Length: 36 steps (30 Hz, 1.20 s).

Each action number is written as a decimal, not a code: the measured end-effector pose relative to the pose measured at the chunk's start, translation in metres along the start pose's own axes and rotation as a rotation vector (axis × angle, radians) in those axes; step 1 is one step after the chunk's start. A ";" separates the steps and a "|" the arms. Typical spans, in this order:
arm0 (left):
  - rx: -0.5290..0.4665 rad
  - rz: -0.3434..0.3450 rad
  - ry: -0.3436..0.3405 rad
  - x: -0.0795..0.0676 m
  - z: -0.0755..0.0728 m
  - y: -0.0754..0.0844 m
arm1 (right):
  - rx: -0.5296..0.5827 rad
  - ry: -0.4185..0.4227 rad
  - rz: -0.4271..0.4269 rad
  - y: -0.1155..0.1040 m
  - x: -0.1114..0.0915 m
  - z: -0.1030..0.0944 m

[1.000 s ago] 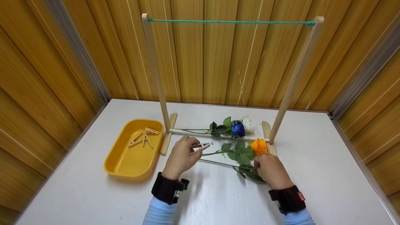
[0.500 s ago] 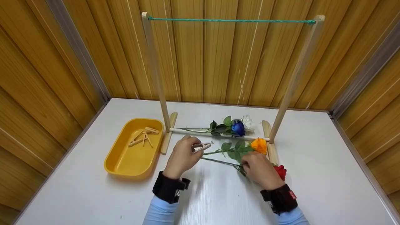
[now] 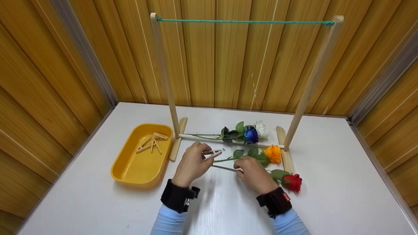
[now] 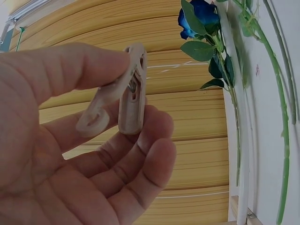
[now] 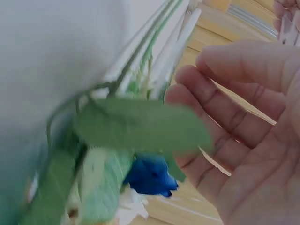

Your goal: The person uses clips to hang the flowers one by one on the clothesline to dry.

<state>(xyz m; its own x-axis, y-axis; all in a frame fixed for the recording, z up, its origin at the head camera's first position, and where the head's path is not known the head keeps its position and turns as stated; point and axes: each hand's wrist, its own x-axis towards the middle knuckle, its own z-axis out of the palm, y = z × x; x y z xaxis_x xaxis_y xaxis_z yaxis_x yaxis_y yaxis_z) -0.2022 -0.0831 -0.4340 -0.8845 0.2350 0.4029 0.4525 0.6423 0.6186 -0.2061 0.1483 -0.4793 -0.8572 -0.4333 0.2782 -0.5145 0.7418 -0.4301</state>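
Observation:
My left hand (image 3: pixel 192 164) holds a pale clothespin (image 4: pixel 135 93) between thumb and fingers, above the table in front of the rack. My right hand (image 3: pixel 255 174) is beside the stem of a red rose (image 3: pixel 294 182). In the right wrist view its fingers are loosely bent with nothing between them, and green leaves (image 5: pixel 140 123) hang close by. The red rose lies with its bloom to the right, its leaves partly hidden by that hand. Behind it lies an orange rose (image 3: pixel 272 153). A blue rose (image 3: pixel 250 134) and a white rose (image 3: pixel 262 129) lie farther back, at the rack's white bottom bar.
A wooden rack (image 3: pixel 166 78) with a green cord (image 3: pixel 245 22) strung across its top stands on the white table (image 3: pixel 336 169). To the left is a yellow basin (image 3: pixel 118 156) with several clothespins (image 3: pixel 153 143) in it. Wood-patterned walls (image 3: pixel 228 65) enclose the table.
My right hand has moved left along the red rose's stem, from over its bloom, which now shows. The left hand stays nearly in place with the clothespin.

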 end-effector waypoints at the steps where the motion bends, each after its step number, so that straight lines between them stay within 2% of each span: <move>1: -0.002 0.001 0.000 0.000 0.000 0.000 | 0.001 -0.005 0.007 0.000 0.001 0.003; 7: -0.005 0.002 -0.001 0.000 0.000 -0.001 | -0.036 -0.023 -0.002 0.001 0.003 0.015; 18: 0.004 0.004 -0.006 0.000 0.001 0.000 | -0.149 0.021 -0.055 0.003 0.001 0.022; 23: -0.001 -0.005 -0.009 0.001 0.002 0.000 | -0.175 -0.003 -0.032 0.004 0.001 0.023; 29: -0.005 -0.012 -0.011 0.000 0.001 0.000 | -0.169 -0.044 0.003 0.004 0.002 0.020; 36: -0.004 0.001 0.026 0.001 0.000 0.000 | -0.070 0.033 -0.012 0.002 0.002 0.011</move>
<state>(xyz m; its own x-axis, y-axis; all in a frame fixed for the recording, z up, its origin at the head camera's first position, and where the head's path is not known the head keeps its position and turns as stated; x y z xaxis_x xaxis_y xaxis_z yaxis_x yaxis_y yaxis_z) -0.2028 -0.0826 -0.4335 -0.8808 0.2165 0.4211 0.4539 0.6392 0.6208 -0.2094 0.1433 -0.4890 -0.8493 -0.4265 0.3112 -0.5212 0.7713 -0.3654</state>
